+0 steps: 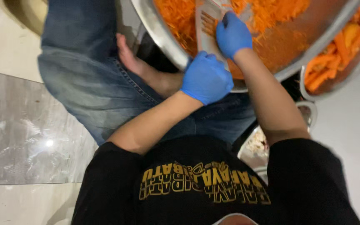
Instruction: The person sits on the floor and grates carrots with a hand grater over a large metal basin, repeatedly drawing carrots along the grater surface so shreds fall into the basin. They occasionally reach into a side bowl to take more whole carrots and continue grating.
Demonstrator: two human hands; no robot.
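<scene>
Nearest, left hand (206, 77): gloved in blue, grip curled shut over the near rim of the big metal bowl (163, 39), at the foot of the grater (207, 29).
Right hand (232, 34): gloved, grip pressed together against the grater's face; whether a carrot piece sits under it, I cannot tell.
Grater: leans inside the bowl's near edge, between both hands.
Risk: fingertips so close to the blades could get nicked; the bowl, resting on the floor by the knee, may tip.
Farther: grated carrot (271, 12) heaped beyond; carrot sticks (338, 50) in a second bowl at right.
</scene>
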